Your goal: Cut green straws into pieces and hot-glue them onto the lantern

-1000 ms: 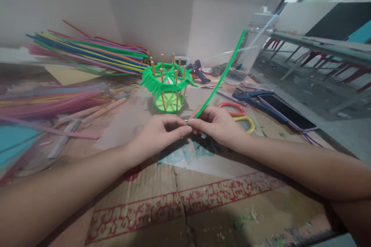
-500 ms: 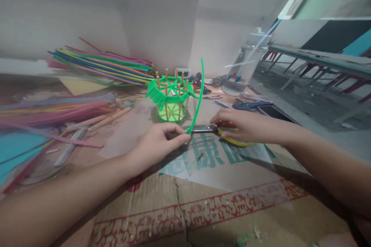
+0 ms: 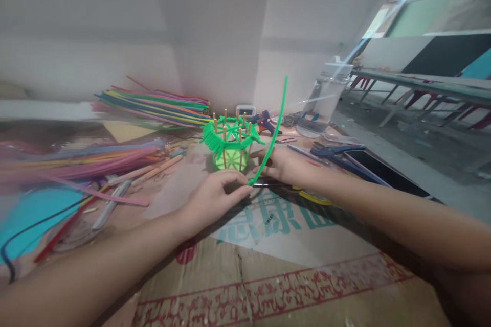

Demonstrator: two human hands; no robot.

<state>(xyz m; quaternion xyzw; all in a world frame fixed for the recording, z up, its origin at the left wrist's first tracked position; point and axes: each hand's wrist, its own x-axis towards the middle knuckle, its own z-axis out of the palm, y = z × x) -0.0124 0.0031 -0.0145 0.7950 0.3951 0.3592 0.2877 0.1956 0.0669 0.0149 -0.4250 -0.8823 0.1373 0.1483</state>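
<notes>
My left hand (image 3: pixel 217 195) is closed in a pinch on the lower end of a long green pipe cleaner (image 3: pixel 274 133), which stands up and curves to the right. Just beyond it sits a small green woven basket (image 3: pixel 220 143) with upright wooden sticks. My right hand (image 3: pixel 278 163) hovers beside the basket's right side, back toward me, its fingers blurred and mostly hidden. Under that hand and wrist lie scissors (image 3: pixel 268 184) with a dark blade and a yellow handle.
Bundles of coloured pipe cleaners (image 3: pixel 153 102) lie at the back left, pink ones (image 3: pixel 95 156) nearer. A glue gun (image 3: pixel 264 121), blue pliers (image 3: pixel 330 150), a phone (image 3: pixel 378 166) and a clear jar (image 3: pixel 326 97) are at the right. Printed cardboard (image 3: pixel 268 276) covers the surface.
My right hand let go of the pipe cleaner, went right to the scissors, then moved in beside the basket. My left hand kept its pinch. My view tilted upward.
</notes>
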